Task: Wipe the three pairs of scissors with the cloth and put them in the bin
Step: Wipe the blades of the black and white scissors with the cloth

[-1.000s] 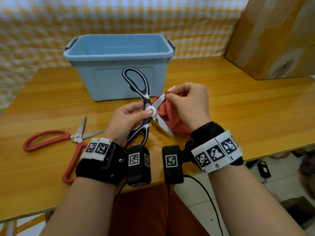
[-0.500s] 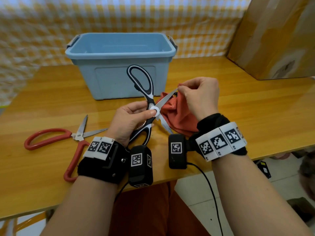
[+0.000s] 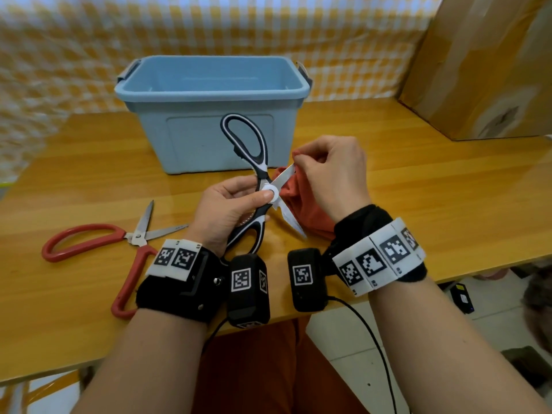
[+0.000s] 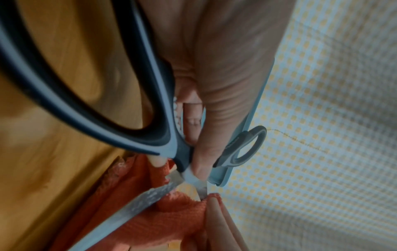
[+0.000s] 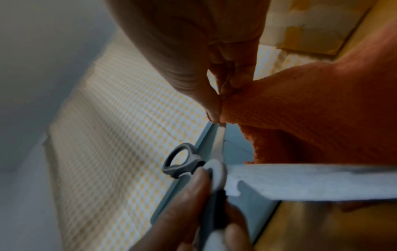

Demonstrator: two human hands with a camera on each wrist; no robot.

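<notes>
Left hand (image 3: 227,204) gripping black scissors (image 3: 257,180) (blades apart), right hand (image 3: 331,171) pinching orange cloth (image 3: 301,201) round one blade — blue bin (image 3: 209,94) behind

My left hand (image 3: 230,210) grips the black-and-white scissors (image 3: 254,162) at the pivot; my right hand (image 3: 331,171) pinches the orange cloth (image 3: 301,201) beside it.

From my feed I see a glossy, honey-coloured wooden tabletop (image 3: 418,186) that runs wide across the head view, soft daylight shining off its varnish. Behind it hangs a yellow-and-white checked cloth backdrop (image 3: 268,28), slightly creased, covering the whole wall. At the far right a large brown cardboard box (image 3: 484,64) stands on the tabletop, leaning against the backdrop. Past the near edge I make out pale floor tiles (image 3: 490,303) and a small dark device (image 3: 461,298) lying on them.
</notes>
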